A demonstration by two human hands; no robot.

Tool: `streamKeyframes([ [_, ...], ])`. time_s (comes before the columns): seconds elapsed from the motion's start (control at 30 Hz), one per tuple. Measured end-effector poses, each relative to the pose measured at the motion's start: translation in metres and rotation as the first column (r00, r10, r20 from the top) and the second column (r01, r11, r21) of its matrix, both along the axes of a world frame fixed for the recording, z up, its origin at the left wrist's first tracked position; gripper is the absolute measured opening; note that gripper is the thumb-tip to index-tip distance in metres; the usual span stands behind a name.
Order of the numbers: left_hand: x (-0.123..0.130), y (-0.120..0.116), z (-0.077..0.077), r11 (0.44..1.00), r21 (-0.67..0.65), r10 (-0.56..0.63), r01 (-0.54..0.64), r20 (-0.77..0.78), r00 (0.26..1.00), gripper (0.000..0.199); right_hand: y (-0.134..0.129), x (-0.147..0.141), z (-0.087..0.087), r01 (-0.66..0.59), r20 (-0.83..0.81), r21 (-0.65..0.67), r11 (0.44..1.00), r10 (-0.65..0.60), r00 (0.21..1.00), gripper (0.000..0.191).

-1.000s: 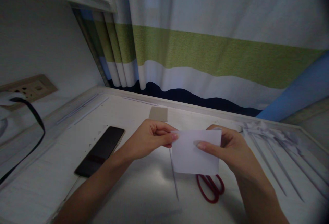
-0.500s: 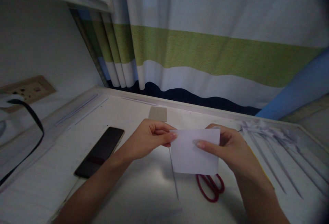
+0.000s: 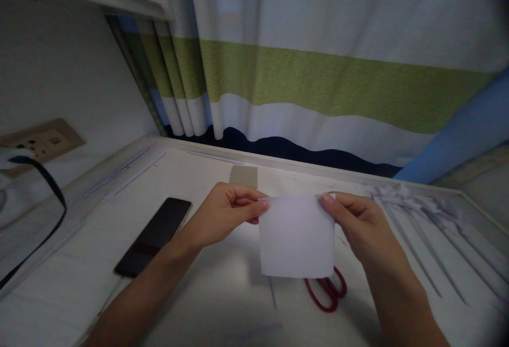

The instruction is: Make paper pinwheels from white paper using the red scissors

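Head view: the left hand (image 3: 234, 214) and right hand (image 3: 356, 219) pinch a white paper sheet (image 3: 296, 238) by its top corners, its lower edge hanging below the fingers, partly hiding red-handled scissors (image 3: 333, 290). Tabletop (image 3: 217, 299) gives room below the left fingers; a phone (image 3: 155, 235) lies further left.

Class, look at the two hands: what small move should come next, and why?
Perhaps begin folding over the top edge of the white paper: the left hand and right hand pinch its upper corners, while its lower edge hangs free.

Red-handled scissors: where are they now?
In the head view, the scissors lie right of centre, handles showing below the paper's edge, left of the right forearm.
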State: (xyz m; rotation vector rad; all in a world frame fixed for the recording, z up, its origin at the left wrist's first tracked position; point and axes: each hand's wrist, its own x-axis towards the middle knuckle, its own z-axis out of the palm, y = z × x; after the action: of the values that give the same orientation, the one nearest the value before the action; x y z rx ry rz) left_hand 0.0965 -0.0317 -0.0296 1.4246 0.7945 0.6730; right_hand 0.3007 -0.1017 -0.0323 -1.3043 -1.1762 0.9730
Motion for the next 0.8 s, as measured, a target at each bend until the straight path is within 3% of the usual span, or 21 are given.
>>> streamKeyframes([
  [0.43, 0.0000, 0.0008, 0.0036, 1.000, -0.023, 0.005, -0.006, -0.012, 1.000, 0.008, 0.0014, 0.0026, -0.0048, -0.059, -0.090, 0.017, 0.998, 0.060, 0.994, 0.024],
  [0.8, 0.0007, 0.0000, 0.0013, 0.999, -0.048, -0.013, 0.012, -0.013, 1.000, 0.009, 0.0036, 0.0018, -0.0070, 0.024, -0.129, 0.043, 0.999, -0.018, 0.991, 0.036],
])
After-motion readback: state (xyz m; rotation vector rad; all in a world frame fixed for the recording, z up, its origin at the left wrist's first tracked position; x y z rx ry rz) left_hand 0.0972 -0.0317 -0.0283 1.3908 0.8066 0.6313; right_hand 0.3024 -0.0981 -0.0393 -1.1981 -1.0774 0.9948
